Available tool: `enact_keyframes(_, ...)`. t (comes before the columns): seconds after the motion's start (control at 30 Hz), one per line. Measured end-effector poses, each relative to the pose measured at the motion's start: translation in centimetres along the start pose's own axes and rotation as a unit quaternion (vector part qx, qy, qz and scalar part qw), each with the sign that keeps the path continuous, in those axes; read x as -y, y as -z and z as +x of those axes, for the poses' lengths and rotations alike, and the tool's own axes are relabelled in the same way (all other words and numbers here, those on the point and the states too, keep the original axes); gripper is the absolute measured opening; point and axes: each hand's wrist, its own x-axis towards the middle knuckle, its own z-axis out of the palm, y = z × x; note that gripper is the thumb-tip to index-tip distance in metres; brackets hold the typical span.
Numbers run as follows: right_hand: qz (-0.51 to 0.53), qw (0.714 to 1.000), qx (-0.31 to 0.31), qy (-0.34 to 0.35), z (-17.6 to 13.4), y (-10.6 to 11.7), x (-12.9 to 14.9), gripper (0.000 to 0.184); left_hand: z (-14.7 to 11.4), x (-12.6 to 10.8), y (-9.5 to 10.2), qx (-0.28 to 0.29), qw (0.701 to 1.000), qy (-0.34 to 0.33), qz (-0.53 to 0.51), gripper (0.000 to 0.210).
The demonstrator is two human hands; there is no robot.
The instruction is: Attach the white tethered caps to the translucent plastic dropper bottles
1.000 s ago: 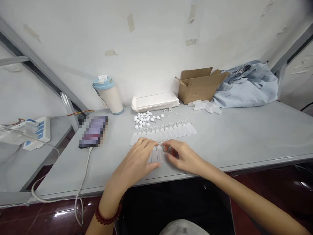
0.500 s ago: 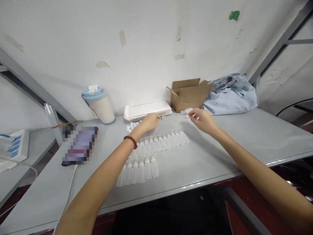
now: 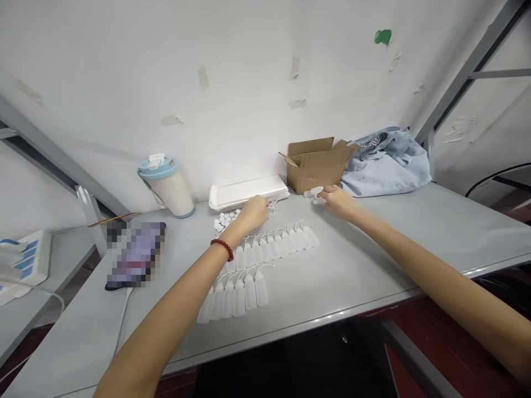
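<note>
While left hand (image 3: pixel 254 211) has reached cords (image 3: pixel 272 209), right hand (image 3: pixel 338 202) has reached loose bottles (image 3: pixel 316 191); both grips unclear.

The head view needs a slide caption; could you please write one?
Left hand at white cords, right hand at loose translucent pieces, beyond two rows of corded bottles on a grey table.

At centre, the left hand (image 3: pixel 254 213) is hiding its fingertips and some strings (image 3: pixel 272 209); the left arm (image 3: pixel 178 304) is covering the left ends of both bottle rows (image 3: pixel 274 245). Right of centre, the right hand (image 3: pixel 339 202) is blocking loose bottles (image 3: pixel 317 191). Pixelation is blurring the phone (image 3: pixel 136 255), left. The left edge is cropping a power strip (image 3: pixel 31 262).
</note>
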Motion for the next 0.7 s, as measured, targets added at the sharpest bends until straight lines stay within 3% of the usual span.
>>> enact_keyframes(0.23, -0.018, 1.000, -0.017, 0.018, -0.9, -0.5, 0.5, 0.023, -3.4, 0.5, 1.5, -0.140, 0.990, -0.006, -0.018, 0.015)
enact_keyframes(0.4, 0.023, 0.997, -0.075, 0.019, -1.4, 0.3, 1.9, 0.023, -4.6, 1.2, 1.8, -0.205, 0.977, -0.027, -0.057, 0.010)
enact_keyframes(0.57, 0.111, 0.982, -0.143, 0.044, -2.7, 2.0, 5.0, 0.023, -4.5, 1.8, 1.1, -0.249, 0.958, -0.025, -0.143, 0.020)
enact_keyframes(0.7, 0.185, 0.966, -0.164, 0.079, -5.0, 3.0, 8.6, 0.020, -5.8, 0.7, 0.9, -0.282, 0.927, 0.014, -0.249, 0.022)
